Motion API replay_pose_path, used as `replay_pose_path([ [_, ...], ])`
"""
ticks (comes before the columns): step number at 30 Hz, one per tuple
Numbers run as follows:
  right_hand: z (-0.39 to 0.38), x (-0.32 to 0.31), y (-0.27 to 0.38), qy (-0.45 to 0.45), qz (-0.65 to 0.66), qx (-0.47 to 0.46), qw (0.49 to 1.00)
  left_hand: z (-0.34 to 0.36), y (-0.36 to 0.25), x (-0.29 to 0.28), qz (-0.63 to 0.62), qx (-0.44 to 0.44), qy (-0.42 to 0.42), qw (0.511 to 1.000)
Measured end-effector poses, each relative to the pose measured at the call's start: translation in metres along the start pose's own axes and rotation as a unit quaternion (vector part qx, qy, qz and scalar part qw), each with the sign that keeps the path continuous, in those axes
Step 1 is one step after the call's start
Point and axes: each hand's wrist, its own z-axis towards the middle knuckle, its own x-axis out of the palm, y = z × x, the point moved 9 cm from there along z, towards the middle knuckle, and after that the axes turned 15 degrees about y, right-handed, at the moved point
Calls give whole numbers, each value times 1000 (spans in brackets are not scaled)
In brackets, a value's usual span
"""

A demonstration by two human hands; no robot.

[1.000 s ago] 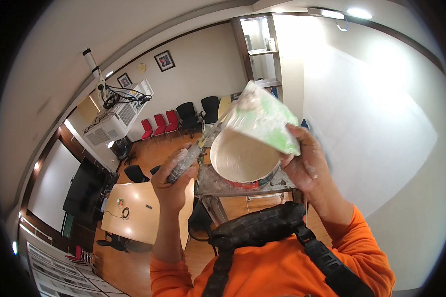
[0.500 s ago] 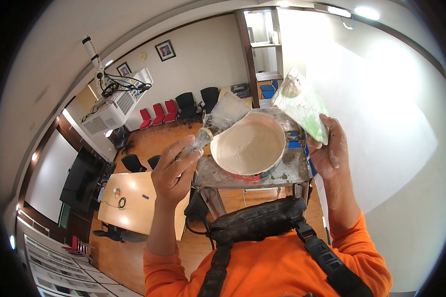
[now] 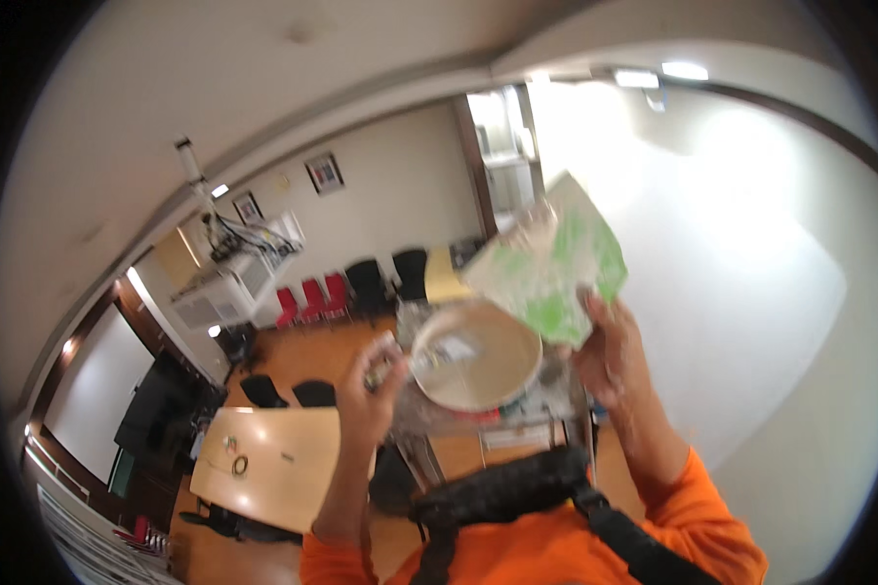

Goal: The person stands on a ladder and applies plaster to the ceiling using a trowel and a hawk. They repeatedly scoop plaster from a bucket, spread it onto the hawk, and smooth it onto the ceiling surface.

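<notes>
A steady, shallow blade angle should suit the grey, flat putty knife [image 3: 456, 348], which reaches over the round, cream-lined bucket [image 3: 472, 407]. The left hand [image 3: 369, 383] curls its fingers round the handle; the right hand [image 3: 608, 357] pinches the green-and-white flat board [image 3: 559, 267]. The knife's long axis runs crosswise, pointing right.

I record a round tub [image 3: 473, 317], upright near the front edge of a smeared platform [image 3: 561, 392], holding cream paste [image 3: 493, 375]. The scraper [image 3: 451, 350] I grip extends over the tub's left rim (blade blurred; contact undetermined). The board [image 3: 556, 263], white with green patches, I hold raised, tilted, one corner uppermost.
</notes>
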Motion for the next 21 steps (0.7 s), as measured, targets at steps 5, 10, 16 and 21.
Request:
replay_pose_path([
  [5, 13, 10, 4, 49, 7, -30, 998, -13, 23, 6, -129, 27, 10, 991],
  [10, 20, 40, 29, 47, 3, -99, 994, -30, 43, 3, -143, 95, -56, 984],
  [16, 37, 89, 61, 107, -20, -228, 968, -58, 56, 13, -119, 38, -99, 987],
  [21, 40, 112, 91, 71, -183, -389, 900, -59, 82, 37, -43, 8, -100, 994],
])
